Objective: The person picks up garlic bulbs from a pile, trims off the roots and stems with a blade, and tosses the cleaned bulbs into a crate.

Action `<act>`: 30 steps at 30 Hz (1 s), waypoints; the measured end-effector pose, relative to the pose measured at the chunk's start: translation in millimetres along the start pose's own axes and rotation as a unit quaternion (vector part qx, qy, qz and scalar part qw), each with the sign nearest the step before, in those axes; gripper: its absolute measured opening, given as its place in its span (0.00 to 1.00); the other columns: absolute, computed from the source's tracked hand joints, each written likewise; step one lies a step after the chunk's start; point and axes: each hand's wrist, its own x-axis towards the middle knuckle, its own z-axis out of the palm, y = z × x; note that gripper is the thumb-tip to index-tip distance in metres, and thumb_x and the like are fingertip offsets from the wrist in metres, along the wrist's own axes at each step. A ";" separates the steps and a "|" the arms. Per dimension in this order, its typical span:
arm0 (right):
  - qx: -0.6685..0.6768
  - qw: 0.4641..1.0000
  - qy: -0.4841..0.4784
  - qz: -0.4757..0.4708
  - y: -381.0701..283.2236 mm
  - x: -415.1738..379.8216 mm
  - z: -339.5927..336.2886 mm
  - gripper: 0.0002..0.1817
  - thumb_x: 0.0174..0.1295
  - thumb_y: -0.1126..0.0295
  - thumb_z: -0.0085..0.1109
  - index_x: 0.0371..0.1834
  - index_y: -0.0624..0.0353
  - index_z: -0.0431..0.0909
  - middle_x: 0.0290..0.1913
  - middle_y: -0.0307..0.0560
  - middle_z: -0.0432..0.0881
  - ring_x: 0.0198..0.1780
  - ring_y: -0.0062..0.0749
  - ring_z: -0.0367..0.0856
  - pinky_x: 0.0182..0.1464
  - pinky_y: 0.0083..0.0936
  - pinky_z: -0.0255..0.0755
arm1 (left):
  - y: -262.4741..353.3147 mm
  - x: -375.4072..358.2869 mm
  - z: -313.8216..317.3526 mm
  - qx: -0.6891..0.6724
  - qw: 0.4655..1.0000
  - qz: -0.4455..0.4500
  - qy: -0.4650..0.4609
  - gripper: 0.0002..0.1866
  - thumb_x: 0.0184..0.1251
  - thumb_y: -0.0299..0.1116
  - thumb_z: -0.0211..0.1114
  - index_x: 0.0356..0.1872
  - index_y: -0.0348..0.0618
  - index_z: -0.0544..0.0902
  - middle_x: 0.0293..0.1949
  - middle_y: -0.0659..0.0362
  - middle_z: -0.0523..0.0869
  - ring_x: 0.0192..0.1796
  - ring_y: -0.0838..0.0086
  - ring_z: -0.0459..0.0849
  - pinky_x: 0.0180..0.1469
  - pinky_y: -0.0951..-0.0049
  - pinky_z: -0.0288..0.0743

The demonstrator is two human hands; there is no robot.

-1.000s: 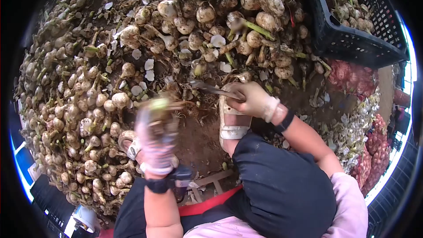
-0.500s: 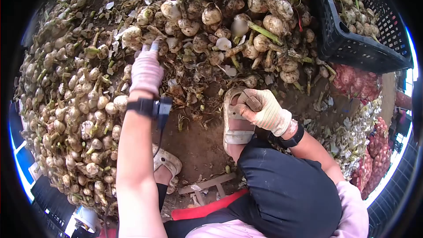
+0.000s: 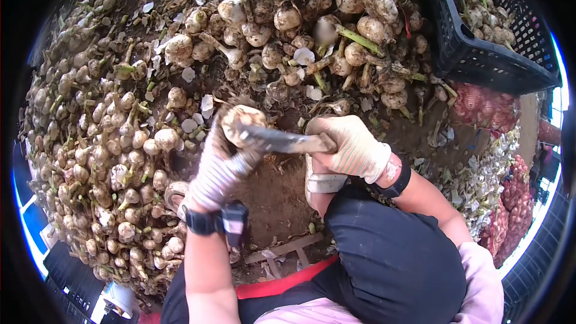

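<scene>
My left hand [image 3: 214, 174], in a striped glove smeared by motion, is closed around a garlic bulb [image 3: 238, 121] between my knees and the heap. My right hand [image 3: 354, 147], gloved too, grips the handle of a knife [image 3: 285, 141]. The blade points left, and its tip overlaps the near side of the bulb in this view. Beyond both hands lies a heap of dirty garlic bulbs with stems [image 3: 360, 27]. To the left spreads a wide bed of garlic bulbs [image 3: 120, 162], many with short stems.
A black plastic crate [image 3: 495, 63] holding garlic stands at the upper right. Below it lie red net bags [image 3: 486, 108] and a strip of pale peelings [image 3: 480, 186]. Scraps of skin litter the soil around my shoe [image 3: 326, 183].
My left hand has drawn back from the heap toward me, now with a garlic bulb in it. My right hand has turned so the knife blade shows, pointing left at the bulb.
</scene>
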 end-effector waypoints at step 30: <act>0.162 0.983 -0.015 0.089 10.7 -15.7 -22.0 0.06 0.49 0.74 0.60 0.31 0.61 0.77 0.24 0.41 0.78 0.30 0.19 0.75 0.35 0.22 0.71 | -3.3 -44.4 16.3 -0.096 0.992 -0.063 0.050 0.31 0.51 0.50 0.65 0.53 0.44 0.69 0.44 0.56 0.77 0.42 0.68 0.77 0.41 0.70 0.76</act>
